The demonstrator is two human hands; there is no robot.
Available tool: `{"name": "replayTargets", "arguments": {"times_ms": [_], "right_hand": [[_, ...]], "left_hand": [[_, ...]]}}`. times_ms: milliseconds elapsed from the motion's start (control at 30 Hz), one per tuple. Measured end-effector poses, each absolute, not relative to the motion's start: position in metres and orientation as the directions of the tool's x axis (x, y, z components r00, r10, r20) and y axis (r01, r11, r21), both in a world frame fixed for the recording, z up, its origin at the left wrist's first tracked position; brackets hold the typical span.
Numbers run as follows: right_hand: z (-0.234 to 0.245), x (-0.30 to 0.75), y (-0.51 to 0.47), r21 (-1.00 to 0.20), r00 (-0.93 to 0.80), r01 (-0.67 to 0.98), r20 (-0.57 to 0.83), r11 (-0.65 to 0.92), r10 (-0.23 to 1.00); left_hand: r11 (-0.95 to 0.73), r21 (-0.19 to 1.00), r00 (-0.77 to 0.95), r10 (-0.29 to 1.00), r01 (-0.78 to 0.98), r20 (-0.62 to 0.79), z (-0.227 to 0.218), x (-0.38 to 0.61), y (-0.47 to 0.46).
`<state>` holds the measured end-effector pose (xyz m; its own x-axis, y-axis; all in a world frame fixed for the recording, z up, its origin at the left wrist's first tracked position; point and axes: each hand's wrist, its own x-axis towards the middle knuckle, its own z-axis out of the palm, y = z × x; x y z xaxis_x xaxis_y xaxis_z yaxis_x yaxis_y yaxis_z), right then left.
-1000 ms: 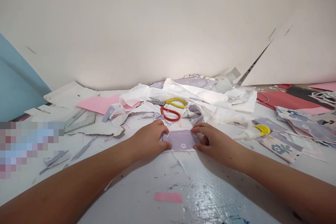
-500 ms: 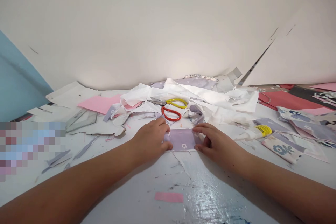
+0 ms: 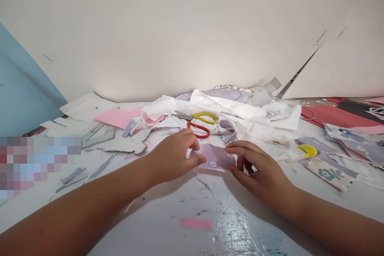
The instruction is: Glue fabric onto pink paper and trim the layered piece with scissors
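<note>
"Turned a little, that lilac cloth patch [image 3: 216, 157], hasn't it?"

"Yes. Earlier it lay squared between the hands. Now it sits skewed, its long edges slanting, and the hands have rolled inward with it."

"How does it look?"

"Thin, soft woven cloth, a pale lilac rectangle with small white flowers, lying almost flat at the near edge of the heap on the desk [image 3: 156, 212]."

"And the hands?"

"The left hand [image 3: 174, 159] is curled, its fingers at the patch's left end. The right hand [image 3: 259, 166] is half open, with its fingers curved over the right end. I can't tell whether either one is truly gripping."

"What's just beyond them?"

"Crumpled white cloth scraps [image 3: 222, 108] rise in a loose heap, with steel scissors [image 3: 182, 115] with a yellow loop handle [image 3: 205, 117] on top. A red loop [image 3: 199, 130] lies just in front of it."

"Anything off to the sides?"

"On the left, a sheet of pink paper [image 3: 118, 117] and a clear plastic ruler [image 3: 98, 136]. On the right, a glue tube with a yellow band [image 3: 306, 151] beside blue-flowered cloth [image 3: 331, 174]. A small pink strip [image 3: 195, 224] lies nearer, on the scuffed white surface."
</note>
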<state>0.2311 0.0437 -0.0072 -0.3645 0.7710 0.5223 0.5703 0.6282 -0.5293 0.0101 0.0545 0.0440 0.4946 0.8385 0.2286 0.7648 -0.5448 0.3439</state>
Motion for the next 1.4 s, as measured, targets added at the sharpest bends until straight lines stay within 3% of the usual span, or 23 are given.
{"name": "replayTargets", "arguments": {"times_ms": [200,267,467,700,967,1300,1400], "right_hand": [[0.003,0.229,0.039,-0.604,-0.242,0.484,0.604,0.634,0.76],[0.005,0.228,0.038,-0.615,-0.223,0.46,0.618,0.64,0.754],[0.009,0.227,0.038,-0.595,-0.202,0.476,0.642,0.647,0.739],[0.01,0.228,0.036,-0.583,-0.226,0.472,0.645,0.661,0.73],[0.017,0.229,0.032,-0.568,-0.272,0.473,0.633,0.673,0.725],[0.023,0.219,0.037,-0.579,-0.399,0.547,0.454,0.605,0.796],[0.024,0.21,0.045,-0.585,-0.409,0.566,0.412,0.58,0.814]], "left_hand": [[-0.446,0.519,0.445,0.885,0.73,0.135,0.09,-0.001,0.046],[-0.44,0.536,0.476,0.876,0.721,0.077,0.1,-0.004,0.044],[-0.447,0.537,0.45,0.883,0.715,0.136,0.104,-0.01,0.043],[-0.359,0.574,0.393,0.917,0.736,0.069,0.096,-0.008,0.045],[-0.493,0.397,0.39,0.866,0.774,0.314,0.114,-0.013,0.043],[-0.474,0.166,0.451,0.878,0.865,0.157,0.122,-0.03,0.062],[-0.524,0.102,0.496,0.842,0.846,0.211,0.102,-0.037,0.072]]}}
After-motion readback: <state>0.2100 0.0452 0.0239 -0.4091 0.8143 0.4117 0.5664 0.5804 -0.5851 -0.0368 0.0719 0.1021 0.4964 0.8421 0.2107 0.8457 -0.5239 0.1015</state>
